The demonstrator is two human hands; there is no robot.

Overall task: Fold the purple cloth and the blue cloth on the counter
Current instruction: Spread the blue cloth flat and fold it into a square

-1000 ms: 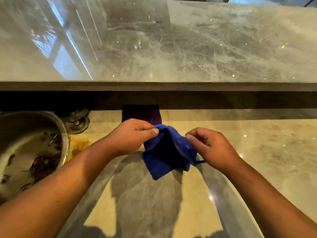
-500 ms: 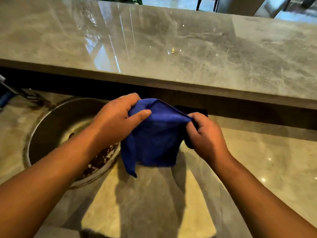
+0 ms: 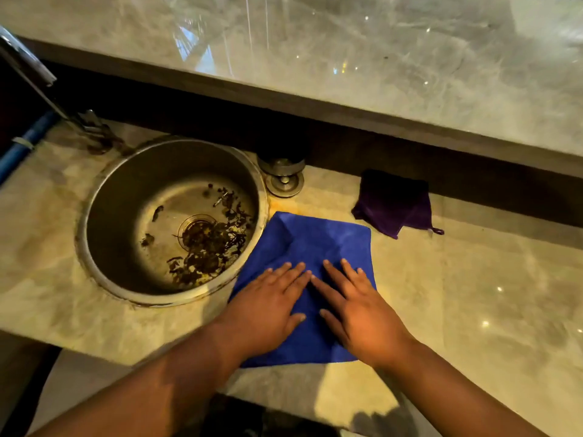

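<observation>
**Both palms flat on the blue cloth beside the sink**

The blue microfibre cloth [image 3: 310, 247] lies spread on the beige marble table [image 3: 473, 310], directly under both hands, with a raised crease running across the part beyond the fingertips. The left hand [image 3: 268, 305] and the right hand [image 3: 358, 305] rest on it palm down, fingers straight and spread, grasping nothing; their index fingers nearly touch at the middle of the cloth. The cloth's left edge reaches the rim of the round stainless-steel sink [image 3: 94, 216], which sits just left of the left hand and holds dark wet debris around its drain.

Beyond the right hand and a little to its right, apart from the blue cloth, lies the dark purple cloth [image 3: 394, 206], already folded small, a hanging loop sticking out at its right corner. A round metal fitting [image 3: 284, 181] stands beyond the hands, between sink and purple cloth. No writing or label is legible anywhere.
</observation>
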